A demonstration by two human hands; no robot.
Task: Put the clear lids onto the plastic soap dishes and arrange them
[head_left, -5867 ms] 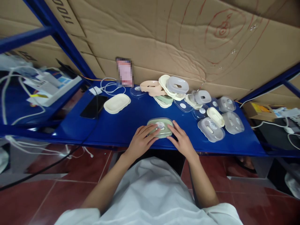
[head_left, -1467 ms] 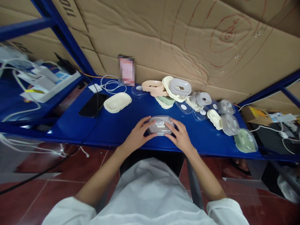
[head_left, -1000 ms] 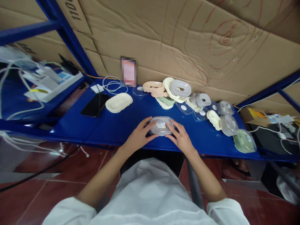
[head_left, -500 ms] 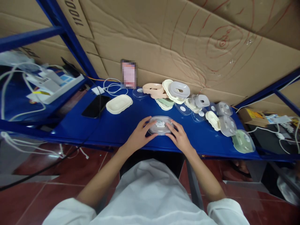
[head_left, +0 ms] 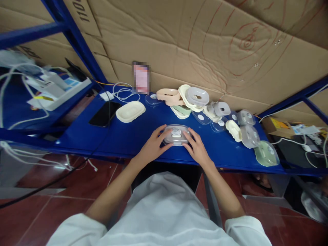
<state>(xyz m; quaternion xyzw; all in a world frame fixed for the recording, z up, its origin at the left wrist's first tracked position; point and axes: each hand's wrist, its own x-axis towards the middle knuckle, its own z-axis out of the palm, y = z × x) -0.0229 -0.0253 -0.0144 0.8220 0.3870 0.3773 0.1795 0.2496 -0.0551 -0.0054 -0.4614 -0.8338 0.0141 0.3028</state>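
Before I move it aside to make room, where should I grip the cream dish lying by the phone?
Probably take the cream dish across its narrow width, coming straight down from above. It lies flat and open side up on the blue shelf, apart from the phone, so both long rims look free. Its flared lip gives fingertips an edge to catch.

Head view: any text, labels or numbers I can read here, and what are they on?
"110", cut off by the frame's top edge: black print on the cardboard at upper left.
Round white sticker on the clear-lidded box between the hands: too small to read.
Stickers on the other lids: too small.
Card leaning on the cardboard: blurred out.
Red scribbles on the cardboard: circles, no words.
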